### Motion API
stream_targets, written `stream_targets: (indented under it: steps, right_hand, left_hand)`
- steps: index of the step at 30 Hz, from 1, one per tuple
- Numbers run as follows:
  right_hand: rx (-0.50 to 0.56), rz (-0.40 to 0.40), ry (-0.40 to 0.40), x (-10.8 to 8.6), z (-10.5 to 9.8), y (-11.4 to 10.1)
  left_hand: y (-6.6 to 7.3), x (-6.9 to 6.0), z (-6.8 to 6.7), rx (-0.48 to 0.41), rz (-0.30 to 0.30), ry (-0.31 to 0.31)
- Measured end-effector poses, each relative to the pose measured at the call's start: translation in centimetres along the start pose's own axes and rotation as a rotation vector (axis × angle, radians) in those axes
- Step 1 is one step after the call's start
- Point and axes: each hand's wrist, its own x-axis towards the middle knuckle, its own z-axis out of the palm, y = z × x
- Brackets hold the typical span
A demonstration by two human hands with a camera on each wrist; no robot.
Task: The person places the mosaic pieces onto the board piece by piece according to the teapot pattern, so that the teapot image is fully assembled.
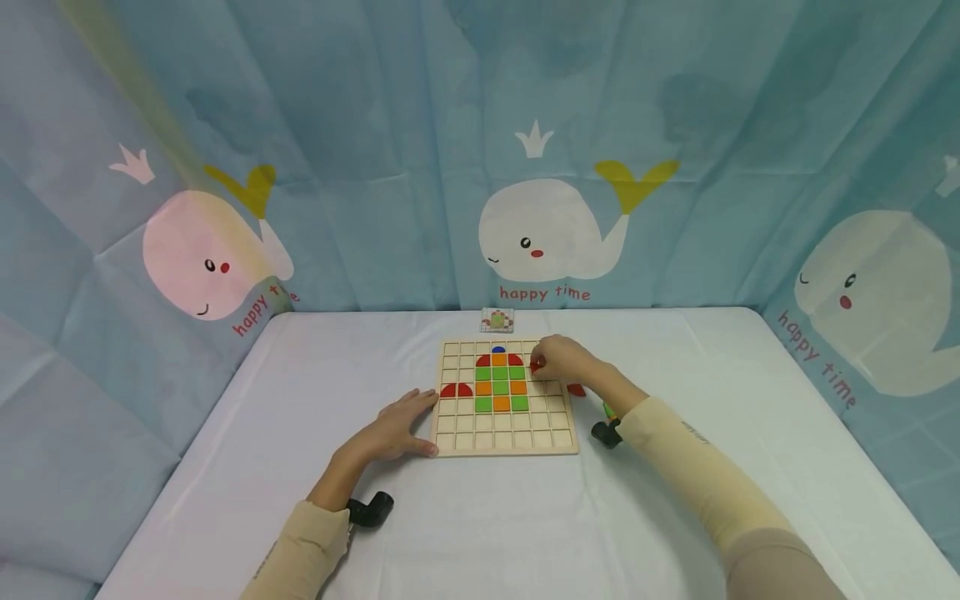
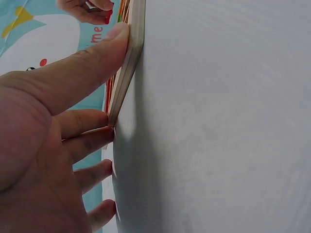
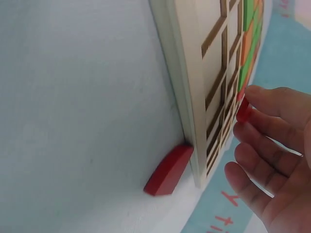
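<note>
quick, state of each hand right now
Left hand: open, touching the wooden board at its left edge.
Right hand: closed, pinching a red piece.

Board [image 1: 536, 437]: we see it on the table [image 1: 480, 533].
Card [image 1: 497, 320]: behind the board.
Loose piece [image 1: 576, 389]: just right of the board.

Red lettering [image 1: 544, 294] reads "happy time" three times on the blue cloth [image 1: 420, 108], each below a whale [image 1: 551, 225]: behind the bench's [image 1: 675, 342] far edge, by its far left corner and beyond its right edge. Print on the left sleeve [image 1: 303, 546] and right sleeve [image 1: 697, 467] is too small to read.
</note>
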Motion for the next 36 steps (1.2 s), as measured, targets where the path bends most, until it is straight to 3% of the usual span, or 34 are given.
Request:
stream_targets:
  steps: [11,26,36]
  right_hand:
    - [-0.024,-0.007,-0.003,0.8,1.0,-0.5]
    - [-0.053,-0.013,0.026,0.7,0.7,-0.9]
    - [0.020,0.013,0.034,-0.8,-0.1,0.0]
  left_hand:
    - [0.2,-0.2,0.0,-0.002,-0.001,-0.002]
    - [0.2,-0.2,-0.2,0.012,0.015,0.006]
    - [0.3,-0.3,-0.1,0.003,-0.002,0.002]
